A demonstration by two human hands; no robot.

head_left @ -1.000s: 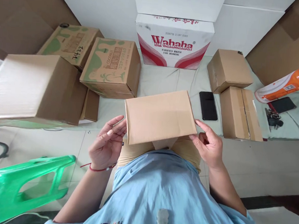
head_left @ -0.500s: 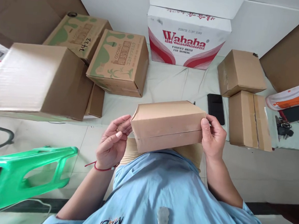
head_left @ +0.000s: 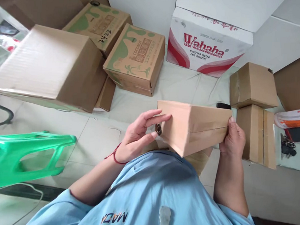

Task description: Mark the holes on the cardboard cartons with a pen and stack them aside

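Observation:
A small plain cardboard box [head_left: 208, 124] is held up in front of my shirt, tilted, its left end turned toward me and a seam running along its long side. My right hand [head_left: 233, 137] grips its right end, thumb on the near face and fingers behind. My left hand [head_left: 143, 134] is at the left end, fingers stretched out and apart, fingertips at the end panel. By the left thumb tip shows a small dark round spot [head_left: 158, 129]; I cannot make out what it is.
Larger boxes stand left: a plain carton [head_left: 39, 62] and a coconut carton [head_left: 135, 59]. A Wahaha carton [head_left: 207, 44] is at the back. Right are two stacked boxes [head_left: 253, 86], a partly hidden phone [head_left: 223, 106] and keys [head_left: 288, 146]. A green stool [head_left: 32, 151] stands lower left.
The box has turned so its left end panel now faces me. My left hand has moved right and its fingers have spread against that end. The camera view has shifted and tilted.

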